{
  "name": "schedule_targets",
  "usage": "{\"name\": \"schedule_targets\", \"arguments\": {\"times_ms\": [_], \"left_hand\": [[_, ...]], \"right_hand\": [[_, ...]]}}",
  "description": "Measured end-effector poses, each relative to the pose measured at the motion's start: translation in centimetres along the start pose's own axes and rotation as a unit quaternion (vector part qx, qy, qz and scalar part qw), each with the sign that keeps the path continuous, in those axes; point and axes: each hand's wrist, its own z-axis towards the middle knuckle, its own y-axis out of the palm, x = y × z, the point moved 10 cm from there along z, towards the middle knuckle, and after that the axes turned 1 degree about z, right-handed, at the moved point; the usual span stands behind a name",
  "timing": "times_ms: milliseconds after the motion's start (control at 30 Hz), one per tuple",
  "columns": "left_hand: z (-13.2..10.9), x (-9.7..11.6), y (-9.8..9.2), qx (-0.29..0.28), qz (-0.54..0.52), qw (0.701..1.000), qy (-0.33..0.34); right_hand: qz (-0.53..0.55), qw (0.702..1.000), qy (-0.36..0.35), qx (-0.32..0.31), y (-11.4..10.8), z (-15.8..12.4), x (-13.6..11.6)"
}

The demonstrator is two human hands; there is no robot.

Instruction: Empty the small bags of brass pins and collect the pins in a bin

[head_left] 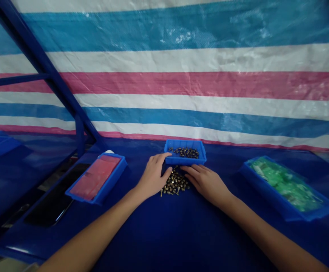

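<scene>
A loose pile of small metal screws (175, 184) lies on the dark blue tabletop (158, 234), just in front of a small blue plastic tray (185, 161) that holds more screws (184, 152). My left hand (153, 178) stands to the left of the pile, with its fingers on the tray's front left corner and its thumb at the pile's edge. My right hand (205, 183) lies to the right, its fingertips beside the pile and close under the tray's front wall. Neither hand visibly holds a screw.
A blue tray with red contents (96, 177) stands left of my left hand, and a blue tray of green bagged items (284, 185) stands to the right. A blue steel strut (39, 64) crosses the upper left, before a striped tarpaulin (164, 87).
</scene>
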Motion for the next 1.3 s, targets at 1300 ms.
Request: {"name": "schedule_targets", "arguments": {"times_ms": [1300], "left_hand": [[-0.1, 0.0, -0.1, 0.004, 0.003, 1.000, 0.001]], "right_hand": [[0.062, 0.977, -0.020, 0.202, -4.5, -1.2, 0.6]]}}
